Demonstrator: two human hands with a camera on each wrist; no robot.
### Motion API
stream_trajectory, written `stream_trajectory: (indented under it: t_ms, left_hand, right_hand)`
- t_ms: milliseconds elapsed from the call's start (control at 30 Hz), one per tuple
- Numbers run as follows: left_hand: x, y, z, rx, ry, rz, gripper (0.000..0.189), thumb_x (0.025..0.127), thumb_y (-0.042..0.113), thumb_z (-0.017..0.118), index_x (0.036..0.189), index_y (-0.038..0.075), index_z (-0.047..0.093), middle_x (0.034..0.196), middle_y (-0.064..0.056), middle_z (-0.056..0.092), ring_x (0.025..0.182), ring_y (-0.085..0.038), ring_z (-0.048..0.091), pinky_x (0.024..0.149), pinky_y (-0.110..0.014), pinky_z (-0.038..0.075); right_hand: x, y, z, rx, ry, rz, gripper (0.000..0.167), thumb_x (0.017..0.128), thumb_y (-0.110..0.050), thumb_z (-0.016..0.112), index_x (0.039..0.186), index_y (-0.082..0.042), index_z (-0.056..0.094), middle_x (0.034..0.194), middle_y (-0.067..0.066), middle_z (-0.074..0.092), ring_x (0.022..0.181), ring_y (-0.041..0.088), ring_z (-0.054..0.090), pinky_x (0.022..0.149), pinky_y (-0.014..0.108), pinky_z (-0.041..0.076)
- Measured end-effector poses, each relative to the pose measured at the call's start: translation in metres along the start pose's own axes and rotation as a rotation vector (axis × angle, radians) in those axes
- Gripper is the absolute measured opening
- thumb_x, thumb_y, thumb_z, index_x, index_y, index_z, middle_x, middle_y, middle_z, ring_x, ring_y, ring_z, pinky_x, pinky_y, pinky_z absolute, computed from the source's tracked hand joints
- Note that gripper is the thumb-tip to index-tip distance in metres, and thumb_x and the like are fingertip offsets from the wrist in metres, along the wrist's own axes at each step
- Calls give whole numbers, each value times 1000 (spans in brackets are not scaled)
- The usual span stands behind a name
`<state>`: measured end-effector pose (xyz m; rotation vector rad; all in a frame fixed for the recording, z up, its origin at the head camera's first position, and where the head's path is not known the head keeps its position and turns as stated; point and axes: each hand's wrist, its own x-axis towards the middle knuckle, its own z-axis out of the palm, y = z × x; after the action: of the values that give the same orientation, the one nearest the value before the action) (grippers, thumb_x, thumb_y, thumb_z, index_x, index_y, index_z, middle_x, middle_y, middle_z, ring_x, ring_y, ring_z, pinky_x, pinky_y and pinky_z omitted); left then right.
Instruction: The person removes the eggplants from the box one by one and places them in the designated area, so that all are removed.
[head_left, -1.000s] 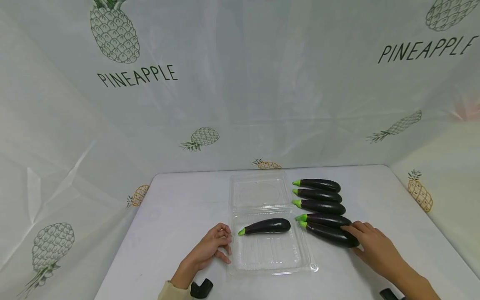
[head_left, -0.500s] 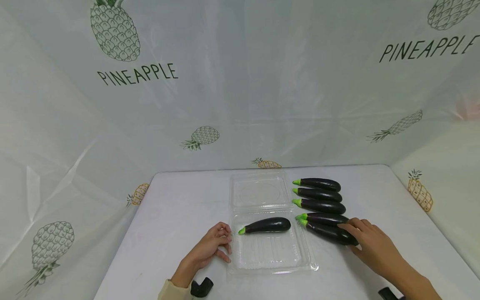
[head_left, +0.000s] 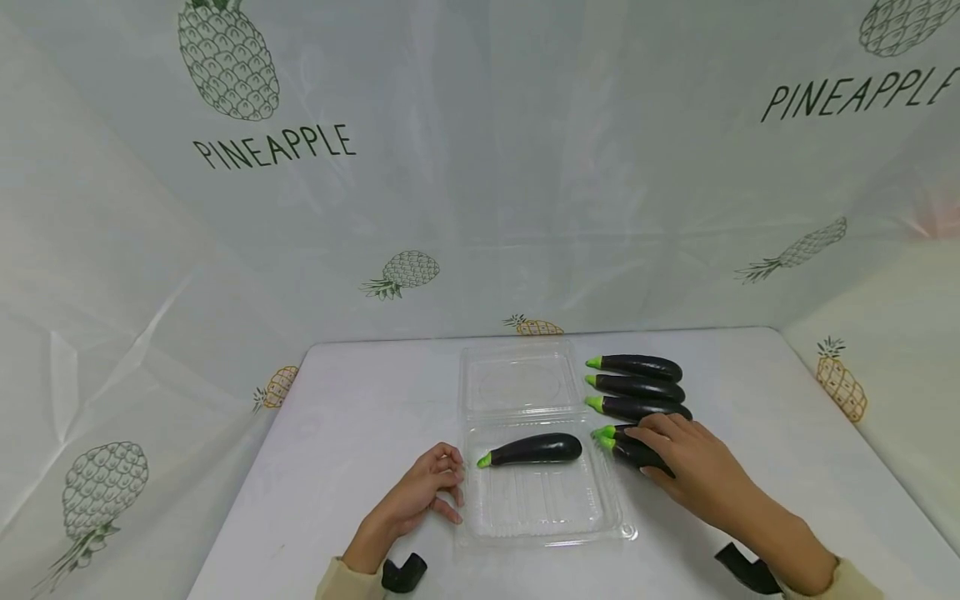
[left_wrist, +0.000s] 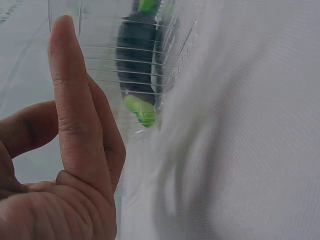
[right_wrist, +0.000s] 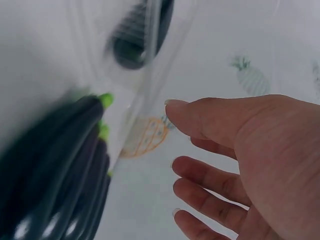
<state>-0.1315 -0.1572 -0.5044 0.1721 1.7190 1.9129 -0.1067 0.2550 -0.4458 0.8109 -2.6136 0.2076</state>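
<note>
My left hand (head_left: 420,493) stays beside the left edge of a clear plastic clamshell container (head_left: 536,512), fingers relaxed; whether they touch the rim, I cannot tell. The container lies unfolded, with one dark eggplant (head_left: 538,449) inside its near half. To the right, my right hand (head_left: 701,468) hovers over the two nearest eggplants in the row, hiding much of them; the front eggplant (head_left: 636,452) shows its green stem. In the right wrist view, thumb and fingers of the right hand (right_wrist: 240,150) are spread with nothing between them, apart from the eggplants (right_wrist: 55,165).
Beyond the right hand, three more eggplants (head_left: 637,388) lie side by side, stems pointing left. The container's lid half (head_left: 517,383) lies flat toward the back. A white cloth covers the table (head_left: 367,400), and a pineapple-print sheet (head_left: 480,167) hangs behind it.
My right hand has shifted left over the two nearest eggplants, from their rounded ends toward their stems. The left hand and the eggplant in the container have not visibly moved.
</note>
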Motion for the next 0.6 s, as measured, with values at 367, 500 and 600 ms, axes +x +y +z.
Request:
stream_trajectory:
  t_ms: [367,500,600]
  left_hand:
    - [-2,-1,-1,-2,-3,10,21,103,2,55,120,-2,42,91,-2,52,74,-13,62,57,-30,65]
    - [-1,-1,-1,-1,1,7,22,103,2,55,120,-2,42,91,-1,52,74,-14,62,57,-30,65]
    - [0,-1,-1,3,-5,10,22,103,2,54,121,-3,42,92,0,52,74,-13,62,58,-30,65]
  right_hand:
    - [42,-28,11,1,-106,-72,56,73,-12,97,124,-11,72,120,7,68,111,27,65,93,50,62]
    - [54,-36,15,4,-154,-95,57,73,-14,97,125,-11,72,120,6,68,112,27,66,93,48,62]
    - [62,-41,17,21,-179,-105,56,74,-13,96,124,-11,71,119,7,68,110,28,67,91,47,61]
